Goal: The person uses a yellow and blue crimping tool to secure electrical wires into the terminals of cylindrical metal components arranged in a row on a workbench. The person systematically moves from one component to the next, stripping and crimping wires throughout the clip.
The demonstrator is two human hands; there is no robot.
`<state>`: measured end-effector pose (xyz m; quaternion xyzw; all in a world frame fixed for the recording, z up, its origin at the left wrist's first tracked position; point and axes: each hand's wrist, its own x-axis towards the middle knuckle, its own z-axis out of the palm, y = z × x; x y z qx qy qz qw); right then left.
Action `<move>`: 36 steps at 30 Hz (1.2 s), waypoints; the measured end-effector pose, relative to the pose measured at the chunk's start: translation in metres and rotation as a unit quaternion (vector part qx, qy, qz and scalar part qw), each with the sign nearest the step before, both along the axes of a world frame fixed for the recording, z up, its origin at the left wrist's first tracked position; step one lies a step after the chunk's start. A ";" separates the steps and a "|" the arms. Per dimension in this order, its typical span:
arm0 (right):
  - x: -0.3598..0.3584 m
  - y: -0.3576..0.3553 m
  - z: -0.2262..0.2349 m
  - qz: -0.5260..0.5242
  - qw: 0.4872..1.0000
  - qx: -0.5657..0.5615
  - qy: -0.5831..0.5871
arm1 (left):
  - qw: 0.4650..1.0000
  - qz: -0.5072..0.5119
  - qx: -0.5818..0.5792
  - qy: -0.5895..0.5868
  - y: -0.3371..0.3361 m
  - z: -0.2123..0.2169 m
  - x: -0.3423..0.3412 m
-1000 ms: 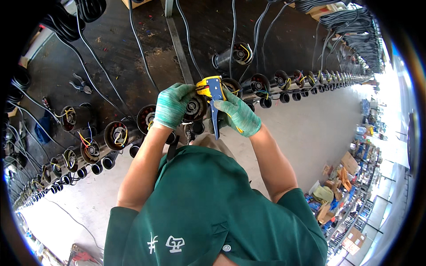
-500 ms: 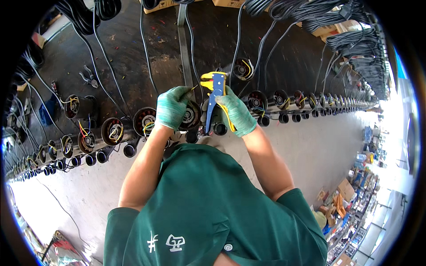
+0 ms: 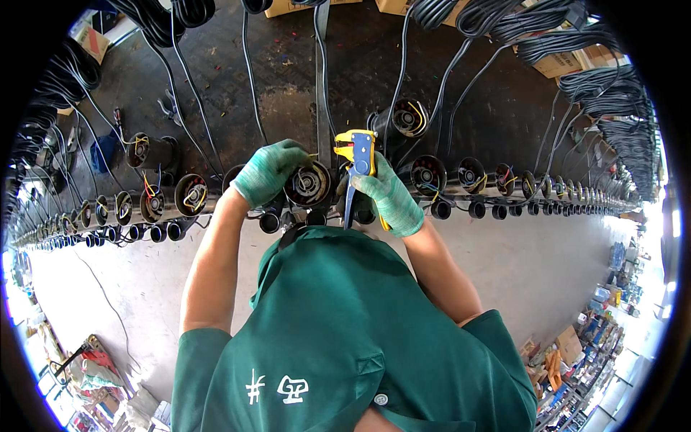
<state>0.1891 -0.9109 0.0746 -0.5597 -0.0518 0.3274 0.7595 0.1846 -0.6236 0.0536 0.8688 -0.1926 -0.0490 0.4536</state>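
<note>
My left hand (image 3: 272,173), in a green knitted glove, is closed with its fingertips pinched on a thin yellowish wire (image 3: 313,155). Just below those fingertips is the open end of a round motor housing (image 3: 308,184) with a coiled winding inside. In my right hand (image 3: 394,198), gloved alike, is a wire stripper (image 3: 362,155) with a blue body and yellow jaws and handle. It stands roughly upright, jaws up, a short gap to the right of the left fingertips. The wire's lower end is hidden by the left hand.
A long row of motor housings (image 3: 471,175) with coloured wires runs left and right along the dark bench (image 3: 281,108). Black cables (image 3: 252,79) lead to coils (image 3: 479,16) at the back. One housing (image 3: 410,119) lies behind the row; pliers (image 3: 169,106) lie left.
The view has shifted slightly. My left hand has moved leftward and turned, uncovering more of the motor housing. The wire stripper stays in my right hand, tilted a little differently.
</note>
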 end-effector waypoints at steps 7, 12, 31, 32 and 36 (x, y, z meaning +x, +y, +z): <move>-0.006 -0.008 -0.006 -0.018 0.999 -0.040 -0.015 | 0.994 -0.069 0.080 -0.031 0.005 0.003 -0.003; -0.013 -0.005 0.010 -0.035 0.999 -0.024 0.019 | 0.993 -0.056 0.072 -0.070 0.006 -0.008 -0.001; 0.019 0.011 -0.022 0.065 0.996 -0.053 -0.034 | 0.984 0.174 0.003 -0.045 -0.034 -0.028 -0.002; 0.021 0.011 -0.019 0.080 0.994 -0.062 -0.033 | 0.983 0.177 0.004 -0.047 -0.034 -0.029 -0.002; 0.024 0.014 -0.012 0.080 0.996 -0.041 -0.007 | 0.980 0.189 0.012 -0.060 -0.036 -0.030 -0.004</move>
